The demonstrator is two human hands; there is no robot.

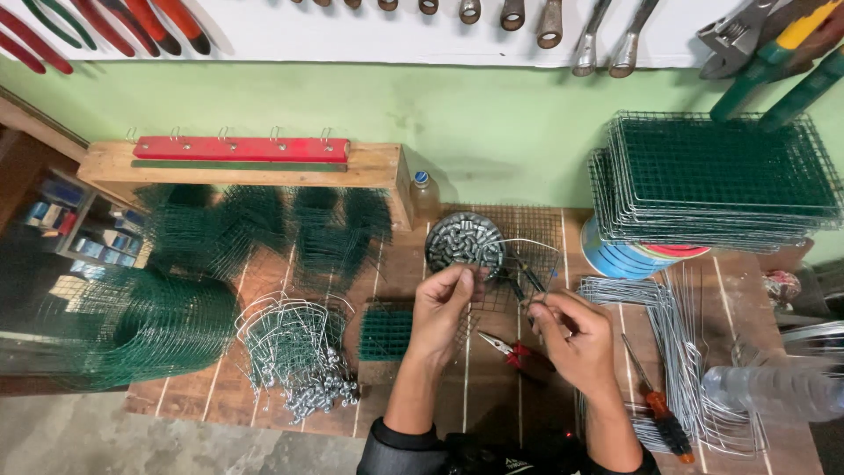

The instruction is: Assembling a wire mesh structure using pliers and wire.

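Pinching the thin bare steel wire between your left hand and right hand, just near the round bowl of small metal sleeves, you risk its springy free end whipping loose.

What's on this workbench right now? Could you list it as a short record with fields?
Place: wooden workbench against a green wall
Left hand: left hand pinches a thin wire beside the bowl of metal sleeves
Right hand: right hand grips a small tool at the wire; details unclear
Between the hands: red-handled pliers
Right side: screwdriver, bent wire frames, stacked green mesh panels
Left side: green mesh roll, finished wire loops
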